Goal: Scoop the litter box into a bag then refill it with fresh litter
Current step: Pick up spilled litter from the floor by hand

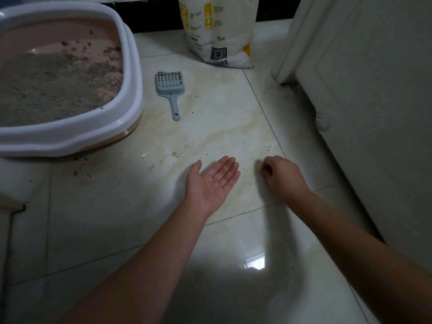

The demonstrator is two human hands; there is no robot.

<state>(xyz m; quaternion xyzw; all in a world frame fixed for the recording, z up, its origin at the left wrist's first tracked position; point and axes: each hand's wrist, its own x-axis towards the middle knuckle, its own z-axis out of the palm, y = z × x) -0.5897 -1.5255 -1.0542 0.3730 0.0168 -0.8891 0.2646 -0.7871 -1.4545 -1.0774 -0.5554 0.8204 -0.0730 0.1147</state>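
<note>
My left hand point(214, 181) lies flat and spread, palm up; my right hand point(279, 175) pinches something too small to tell. The scoop point(171, 88) lies toward the upper left, handle pointing back at me, nearer my left.

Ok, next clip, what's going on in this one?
A person crouches over a tiled floor scattered with litter grains. The left hand is held palm up with a few grains in it, while the right hand has its fingertips curled together low over the floor, apparently picking up strays. The grey scoop lies untouched beside the litter box, which still holds used litter. A litter bag stands behind against the wall.
</note>
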